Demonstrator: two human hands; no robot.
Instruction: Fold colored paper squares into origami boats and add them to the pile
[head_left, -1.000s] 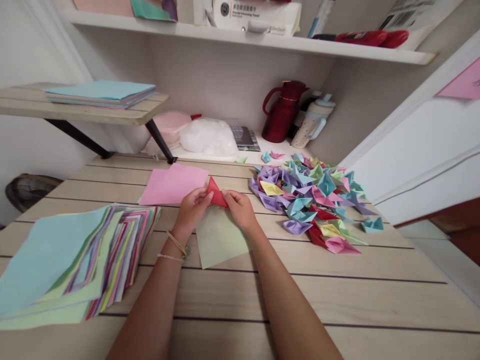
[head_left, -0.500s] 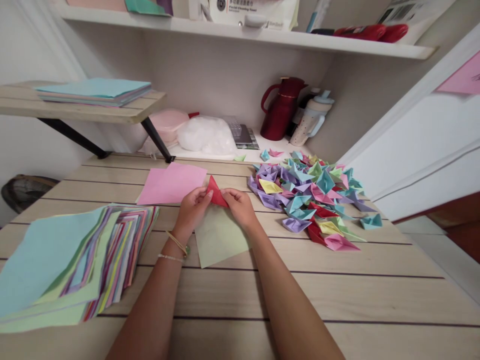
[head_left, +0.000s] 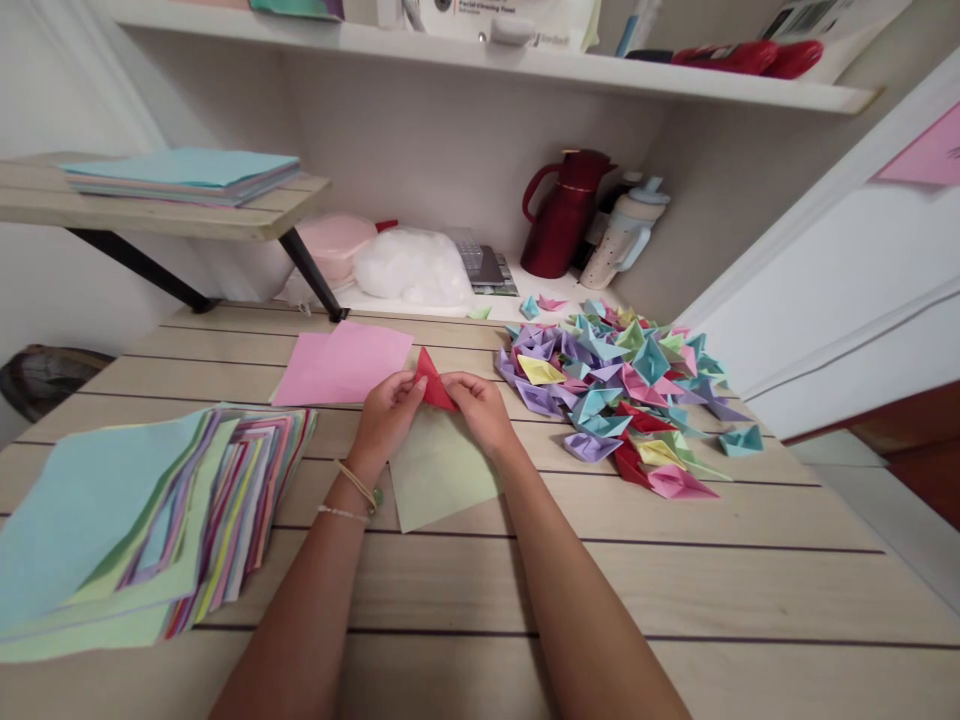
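Note:
My left hand (head_left: 387, 414) and my right hand (head_left: 481, 410) both pinch a small folded red paper (head_left: 433, 383), holding it between them just above the wooden table (head_left: 675, 570). A pale green sheet (head_left: 439, 470) lies flat under my hands. A pink sheet (head_left: 341, 363) lies just behind my left hand. To the right of my right hand sits a heap of several folded paper boats (head_left: 622, 395) in purple, blue, pink, yellow and red.
A fanned stack of coloured paper sheets (head_left: 142, 520) covers the table's left front. A side shelf (head_left: 187, 205) holds more sheets. At the back stand a dark red jug (head_left: 562, 215), a cup with a lid (head_left: 626, 235) and a white plastic bag (head_left: 412, 270).
The view has shifted slightly upward. My hands keep their hold on the red paper in the same spot.

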